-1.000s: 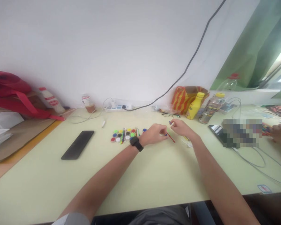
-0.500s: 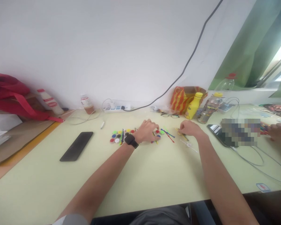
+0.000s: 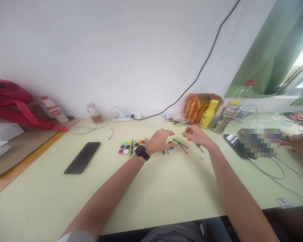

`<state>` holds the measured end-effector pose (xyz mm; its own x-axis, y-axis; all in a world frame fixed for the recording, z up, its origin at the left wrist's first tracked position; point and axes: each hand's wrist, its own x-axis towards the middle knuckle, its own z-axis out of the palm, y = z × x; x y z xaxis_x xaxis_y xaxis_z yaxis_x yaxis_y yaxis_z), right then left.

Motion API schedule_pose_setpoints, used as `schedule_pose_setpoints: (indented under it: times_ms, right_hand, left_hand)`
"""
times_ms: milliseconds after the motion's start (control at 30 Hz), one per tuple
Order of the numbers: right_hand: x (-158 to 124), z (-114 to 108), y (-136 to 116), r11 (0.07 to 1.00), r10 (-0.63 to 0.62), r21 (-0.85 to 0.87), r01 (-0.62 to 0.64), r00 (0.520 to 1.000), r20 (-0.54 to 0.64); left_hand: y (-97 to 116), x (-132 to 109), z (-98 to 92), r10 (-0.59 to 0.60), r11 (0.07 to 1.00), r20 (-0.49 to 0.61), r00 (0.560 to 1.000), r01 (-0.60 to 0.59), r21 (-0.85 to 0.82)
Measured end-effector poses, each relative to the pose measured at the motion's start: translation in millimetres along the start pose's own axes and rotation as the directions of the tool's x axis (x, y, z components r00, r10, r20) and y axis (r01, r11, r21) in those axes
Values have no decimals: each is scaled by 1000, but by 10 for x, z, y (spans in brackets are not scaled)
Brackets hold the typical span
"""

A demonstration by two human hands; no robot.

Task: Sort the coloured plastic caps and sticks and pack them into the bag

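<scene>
The left hand (image 3: 161, 140) lies open, fingers spread, just right of the round colored caps (image 3: 131, 146), touching the little colored sticks (image 3: 181, 145). The right hand (image 3: 195, 135) is further right of the caps, fingertips pinched close; I cannot tell if it holds anything.
</scene>
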<state>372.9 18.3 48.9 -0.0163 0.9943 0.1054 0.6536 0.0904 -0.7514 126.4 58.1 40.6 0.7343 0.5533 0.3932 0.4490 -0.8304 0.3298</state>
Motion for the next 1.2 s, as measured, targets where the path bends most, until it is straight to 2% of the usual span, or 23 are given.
schedule_pose_setpoints:
  times_ms: [100, 200, 300, 467, 600, 700, 833, 967, 1067, 1133, 1200]
  right_hand:
    - [-72, 97, -225, 959, -31, 283, 11, 997, 65]
    - [-118, 135, -365, 905, -63, 426, -4, 988, 143]
    - [-114, 118, -379, 873, -92, 488, -16, 976, 196]
    - [-67, 71, -299, 803, -58, 590, -79, 976, 210]
    - [-67, 54, -299, 798, -70, 597, -86, 970, 233]
    - [-82, 56, -316, 805, -102, 589, -71, 962, 255]
    - [-93, 112, -329, 857, -95, 513, -45, 966, 242]
    - [-72, 165, -271, 935, -74, 354, -12, 970, 230]
    - [-33, 137, -124, 998, -22, 60, 15, 991, 132]
    - [-7, 99, 1, 985, 15, -171, -5, 998, 59]
    - [12, 64, 108, 956, 45, -293, -31, 998, 40]
  left_hand:
    - [74, 43, -7, 42, 984, -77, 996, -55, -167]
    - [133, 75, -19, 60, 961, -122, 991, -90, -262]
    - [170, 88, -43, 52, 942, -161, 986, -102, -320]
    - [175, 100, -62, 49, 904, -191, 980, -125, -409]
    - [143, 112, -49, 72, 894, -245, 967, -172, -414]
    - [146, 110, -46, 82, 897, -228, 970, -172, -408]
    - [184, 94, -30, 100, 911, -224, 970, -179, -372]
    - [201, 81, 9, 98, 914, -229, 968, -179, -365]
    - [222, 61, 84, 80, 928, -157, 984, -131, -349]
    - [257, 33, 170, 75, 943, -80, 994, -96, -318]
    - [300, -5, 269, 83, 954, -9, 996, -82, -287]
